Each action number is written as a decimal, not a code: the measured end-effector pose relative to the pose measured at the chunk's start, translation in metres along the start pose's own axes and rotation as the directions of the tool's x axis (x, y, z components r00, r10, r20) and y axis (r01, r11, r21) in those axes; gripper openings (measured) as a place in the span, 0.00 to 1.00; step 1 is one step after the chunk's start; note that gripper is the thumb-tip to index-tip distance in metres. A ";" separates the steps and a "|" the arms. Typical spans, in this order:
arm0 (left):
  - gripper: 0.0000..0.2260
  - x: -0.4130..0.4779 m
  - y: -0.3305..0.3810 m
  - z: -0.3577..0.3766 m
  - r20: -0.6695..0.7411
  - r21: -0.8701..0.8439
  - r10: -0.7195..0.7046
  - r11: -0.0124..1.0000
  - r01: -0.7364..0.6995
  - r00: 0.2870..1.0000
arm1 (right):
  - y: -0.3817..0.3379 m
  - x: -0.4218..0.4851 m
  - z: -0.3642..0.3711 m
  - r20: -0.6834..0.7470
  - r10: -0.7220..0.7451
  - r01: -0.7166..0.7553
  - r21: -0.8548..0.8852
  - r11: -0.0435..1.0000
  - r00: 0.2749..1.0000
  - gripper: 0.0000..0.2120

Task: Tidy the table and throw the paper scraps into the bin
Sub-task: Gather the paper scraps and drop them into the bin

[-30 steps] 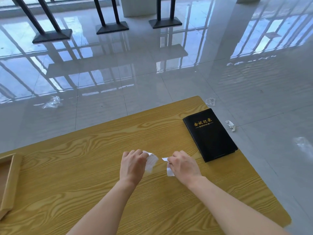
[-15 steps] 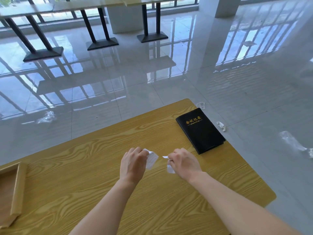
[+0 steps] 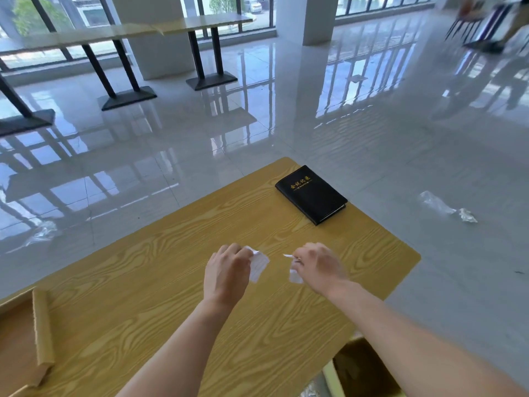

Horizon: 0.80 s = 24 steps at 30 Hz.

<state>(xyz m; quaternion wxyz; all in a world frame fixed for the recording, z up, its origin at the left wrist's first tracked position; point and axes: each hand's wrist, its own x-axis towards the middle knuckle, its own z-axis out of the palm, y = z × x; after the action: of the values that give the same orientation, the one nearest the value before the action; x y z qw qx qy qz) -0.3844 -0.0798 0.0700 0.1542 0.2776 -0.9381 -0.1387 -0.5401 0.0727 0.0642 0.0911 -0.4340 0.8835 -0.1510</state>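
Observation:
Over the middle of the wooden table [image 3: 160, 282], my left hand [image 3: 227, 272] pinches a white paper scrap [image 3: 258, 266]. My right hand [image 3: 320, 266] holds a second, smaller white scrap [image 3: 294, 276], a short gap away from the first. A black notebook [image 3: 310, 194] with gold lettering lies closed at the table's far right corner. An open cardboard box [image 3: 363, 368] sits on the floor under the table's right edge, partly behind my right forearm.
A shallow cardboard tray [image 3: 40, 325] rests on the table's left end. Clear plastic wrappers [image 3: 446, 207] lie on the glossy tiled floor to the right, another wrapper [image 3: 43, 232] to the left. Long tables on black legs [image 3: 200, 55] stand far back.
The view has tilted up and back, showing more of the room and the box. My hands have drawn slightly apart, each still holding its scrap.

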 end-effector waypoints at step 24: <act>0.06 -0.044 0.164 0.050 0.061 -0.077 0.307 0.950 -0.302 0.950 | 0.112 -0.148 -0.035 -0.166 0.308 -0.301 0.070 0.951 0.937 0.09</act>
<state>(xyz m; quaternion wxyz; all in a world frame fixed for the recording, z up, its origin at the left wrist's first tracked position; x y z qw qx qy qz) -0.4460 0.0863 0.0712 0.1488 0.1189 -0.9694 -0.1546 -0.5434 0.2619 0.0630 0.0448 -0.2751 0.9411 -0.1916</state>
